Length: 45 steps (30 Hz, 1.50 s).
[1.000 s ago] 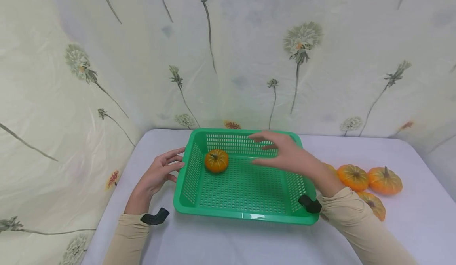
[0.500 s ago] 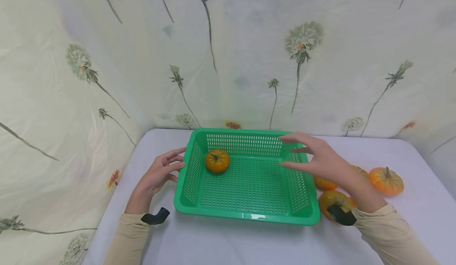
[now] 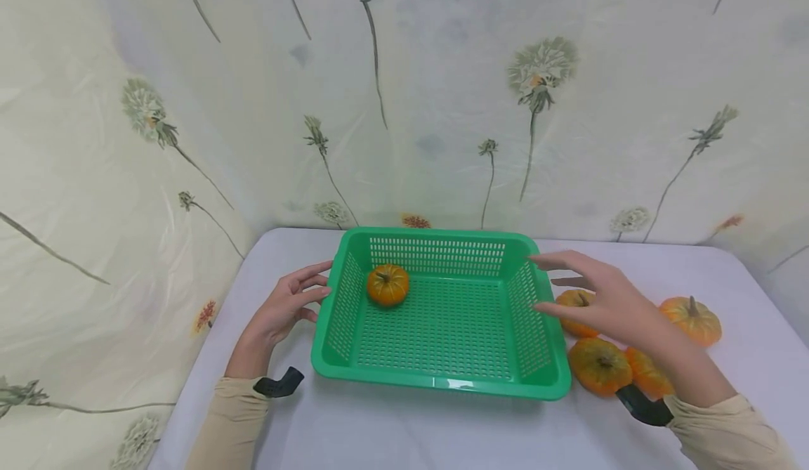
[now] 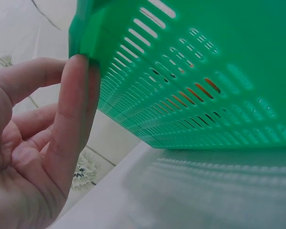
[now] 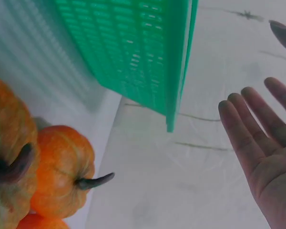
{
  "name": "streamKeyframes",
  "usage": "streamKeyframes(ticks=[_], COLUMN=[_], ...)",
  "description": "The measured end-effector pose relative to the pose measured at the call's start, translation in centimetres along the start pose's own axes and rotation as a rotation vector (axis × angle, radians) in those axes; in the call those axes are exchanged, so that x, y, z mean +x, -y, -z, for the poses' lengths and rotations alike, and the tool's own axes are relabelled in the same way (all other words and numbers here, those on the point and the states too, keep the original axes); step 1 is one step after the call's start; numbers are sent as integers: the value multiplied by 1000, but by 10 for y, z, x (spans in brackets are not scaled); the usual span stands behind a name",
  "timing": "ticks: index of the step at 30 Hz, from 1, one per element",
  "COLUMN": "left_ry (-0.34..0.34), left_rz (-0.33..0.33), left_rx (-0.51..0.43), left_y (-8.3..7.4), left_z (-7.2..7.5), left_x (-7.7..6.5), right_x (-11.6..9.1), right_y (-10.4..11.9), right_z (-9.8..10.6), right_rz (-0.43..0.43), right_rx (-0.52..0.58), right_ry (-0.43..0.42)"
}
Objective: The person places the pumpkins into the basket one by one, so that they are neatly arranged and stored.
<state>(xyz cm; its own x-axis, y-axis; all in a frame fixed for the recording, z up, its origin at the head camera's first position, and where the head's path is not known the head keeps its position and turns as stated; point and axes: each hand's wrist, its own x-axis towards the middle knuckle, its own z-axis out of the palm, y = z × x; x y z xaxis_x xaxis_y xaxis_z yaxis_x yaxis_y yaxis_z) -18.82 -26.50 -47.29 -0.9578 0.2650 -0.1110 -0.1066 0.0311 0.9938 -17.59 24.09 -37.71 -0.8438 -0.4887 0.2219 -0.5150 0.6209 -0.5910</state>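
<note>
A green plastic basket point(image 3: 404, 381) with slotted walls stands on the table, one small orange pumpkin point(image 3: 388, 285) inside near its left wall. At the basket's left rim, my left hand point(image 3: 281, 310) touches the edge with relaxed fingers; the left wrist view has the fingertips point(image 4: 76, 67) right at the rim. My right hand point(image 3: 603, 291) hovers past the basket's right rim, thumb and fingers spread, holding nothing. Beneath and around it lie several pumpkins, among them a greenish-orange one point(image 3: 599, 367) by the basket's corner and an orange one point(image 5: 62, 167) with a dark stem.
A white cloth covers the table point(image 3: 392, 431). Behind and to the left hangs a pale curtain point(image 3: 436, 105) printed with dandelions. One pumpkin point(image 3: 691, 320) sits farther right, beyond my right forearm.
My right hand has moved right, from over the basket's inside to beyond its right rim above the pumpkins. The left hand and basket have stayed put.
</note>
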Motion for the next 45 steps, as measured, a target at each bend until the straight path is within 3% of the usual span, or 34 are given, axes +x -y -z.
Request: streamKeyframes(ticks=[8, 16, 23, 33, 42, 45], left_ry=[9, 3, -4, -5, 0, -4], left_rz=[-3, -2, 6, 7, -4, 0], left_rx=[-4, -4, 2, 2, 14, 14], left_y=[3, 1, 1, 1, 3, 2], left_z=[-1, -2, -1, -1, 2, 1], left_x=[3, 3, 1, 1, 2, 1], right_x=[-30, -59, -80, -109, -129, -136], right_y=[-17, -45, -65, -90, -109, -118], right_z=[9, 15, 18, 16, 16, 16], right_rz=[-159, -190, -309, -387, -567, -577], right_rx=[-59, -78, -118, -78, -74, -80], right_ry=[-4, -50, -29, -74, -14, -22])
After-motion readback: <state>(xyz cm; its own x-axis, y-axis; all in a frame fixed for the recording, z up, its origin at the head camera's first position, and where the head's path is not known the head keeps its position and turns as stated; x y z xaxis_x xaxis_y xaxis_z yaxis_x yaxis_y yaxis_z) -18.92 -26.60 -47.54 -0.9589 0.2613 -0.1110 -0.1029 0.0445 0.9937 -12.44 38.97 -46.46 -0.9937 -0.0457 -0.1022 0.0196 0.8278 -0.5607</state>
